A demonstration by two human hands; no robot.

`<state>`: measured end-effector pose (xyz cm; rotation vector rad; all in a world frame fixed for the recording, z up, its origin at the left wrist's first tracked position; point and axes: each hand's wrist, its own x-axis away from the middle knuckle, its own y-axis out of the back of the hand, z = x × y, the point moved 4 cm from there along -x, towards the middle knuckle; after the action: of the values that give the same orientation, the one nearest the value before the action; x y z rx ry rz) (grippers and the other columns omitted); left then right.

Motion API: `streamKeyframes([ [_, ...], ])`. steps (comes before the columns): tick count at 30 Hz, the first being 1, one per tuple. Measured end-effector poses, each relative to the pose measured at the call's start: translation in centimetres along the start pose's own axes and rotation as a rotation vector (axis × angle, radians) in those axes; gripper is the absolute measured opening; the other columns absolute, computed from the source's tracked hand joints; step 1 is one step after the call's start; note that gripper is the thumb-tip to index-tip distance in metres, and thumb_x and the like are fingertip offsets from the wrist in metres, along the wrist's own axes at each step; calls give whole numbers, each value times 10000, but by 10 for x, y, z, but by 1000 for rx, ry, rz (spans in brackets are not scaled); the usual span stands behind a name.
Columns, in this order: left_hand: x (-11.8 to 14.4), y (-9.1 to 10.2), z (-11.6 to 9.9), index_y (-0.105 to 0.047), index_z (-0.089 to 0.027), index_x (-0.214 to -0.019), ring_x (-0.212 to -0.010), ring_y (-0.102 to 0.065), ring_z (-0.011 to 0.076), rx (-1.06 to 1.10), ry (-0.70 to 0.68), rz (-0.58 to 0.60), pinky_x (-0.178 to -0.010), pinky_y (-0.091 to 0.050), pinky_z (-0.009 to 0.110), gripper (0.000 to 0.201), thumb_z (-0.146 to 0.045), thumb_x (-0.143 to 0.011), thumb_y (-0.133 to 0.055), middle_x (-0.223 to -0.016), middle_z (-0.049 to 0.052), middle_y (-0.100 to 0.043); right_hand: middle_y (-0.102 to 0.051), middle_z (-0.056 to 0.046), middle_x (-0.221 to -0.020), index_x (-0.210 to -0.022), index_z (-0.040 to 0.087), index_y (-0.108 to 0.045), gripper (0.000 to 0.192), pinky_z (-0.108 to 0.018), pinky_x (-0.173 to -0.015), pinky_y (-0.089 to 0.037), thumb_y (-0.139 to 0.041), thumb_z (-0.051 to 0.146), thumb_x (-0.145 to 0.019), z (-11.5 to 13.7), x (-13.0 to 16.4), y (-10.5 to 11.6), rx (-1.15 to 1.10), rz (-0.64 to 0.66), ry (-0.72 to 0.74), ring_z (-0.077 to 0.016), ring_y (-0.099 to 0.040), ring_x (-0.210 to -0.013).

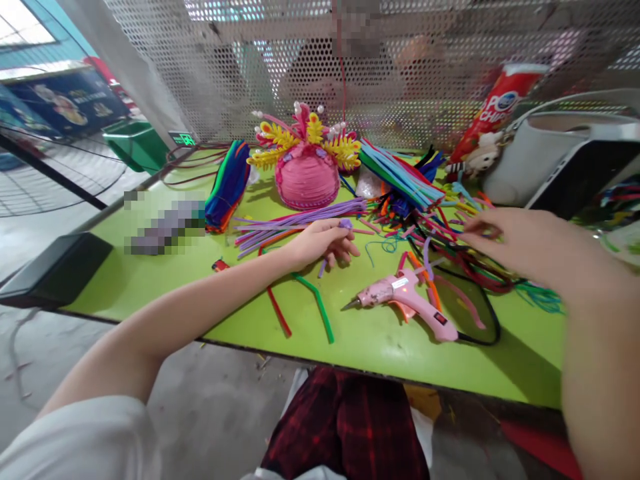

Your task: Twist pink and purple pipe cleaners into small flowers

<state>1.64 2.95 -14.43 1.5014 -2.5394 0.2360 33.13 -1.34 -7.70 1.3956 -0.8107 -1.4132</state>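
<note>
- At the far left we see a flat black box (57,267) sitting on the corner of the green table (390,347), with a pixelated patch just to its right.
- Next comes an upright bundle of multicoloured pipe cleaners (229,185), leaning near the back of the table.
- A loose sheaf of purple pipe cleaners (295,223) fans out flat, running from left of centre towards our left hand.
- Our left hand (323,241) rests on the table with its fingers curled closed around a small purple piece (346,225), pinched at the fingertips; a short purple end pokes out below the hand.
- Just in front of that hand lie a bent red pipe cleaner (277,307) and a bent green pipe cleaner (317,300).
- Behind it stands a pink woven dome (307,177), crowned with yellow and pink fuzzy leaves and white beads.
- A pink glue gun (405,297) lies on its side, nozzle pointing left, with a red label whose writing is too small to read.
- Our right hand (520,243) is blurred, reaching into the tangled pile of coloured pipe cleaners (430,220); its fingers look bent onto the strands, but we cannot tell whether they grip anything.
- At the back right leans a red tube (493,110) reading "PO" and "CHIPS".
</note>
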Motion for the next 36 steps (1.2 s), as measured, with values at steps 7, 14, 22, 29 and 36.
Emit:
streamKeyframes([
  [7,5,-6,-2,-684,-121,-874,-533,-664,80,-203,-65,170,-387,-389,131,224,-345,-880,-679,-752,67,-773,-752,-62,-986,-1064,177,-673,231,-299,-756,-430,-557,356,-976,141,-21,-37,-482,364,287,-179,-653,-830],
  [14,13,-8,-7,-655,-149,-810,-449,-501,51,-399,-156,241,-424,-363,168,237,-343,-927,-582,-685,24,-742,-677,-5,-786,-903,176,-646,167,-261,-670,-378,-549,308,-937,141,-26,-54,-571,437,329,-130,-544,-680],
  [22,19,-10,-10,-716,-152,-897,-589,-522,54,-593,-376,80,-578,-372,177,189,-268,-962,-582,-724,-13,-676,-617,24,-682,-783,185,-650,126,-264,-665,-341,-578,215,-881,142,-20,-49,-573,330,336,-117,-510,-637],
  [29,16,-3,-5,-691,-158,-999,-545,-577,46,-390,-388,7,-519,-456,155,266,-418,-947,-667,-725,-9,-680,-713,-26,-811,-938,173,-678,103,-267,-725,-424,-600,239,-944,136,-13,-46,-550,160,369,-151,-625,-731],
  [36,15,-5,-1,-613,-174,-1019,-399,-570,72,-226,-210,75,-350,-438,177,395,-512,-868,-750,-705,-5,-721,-765,-86,-1006,-976,185,-719,177,-322,-855,-459,-546,223,-987,133,-17,-40,-325,146,531,-213,-678,-925],
])
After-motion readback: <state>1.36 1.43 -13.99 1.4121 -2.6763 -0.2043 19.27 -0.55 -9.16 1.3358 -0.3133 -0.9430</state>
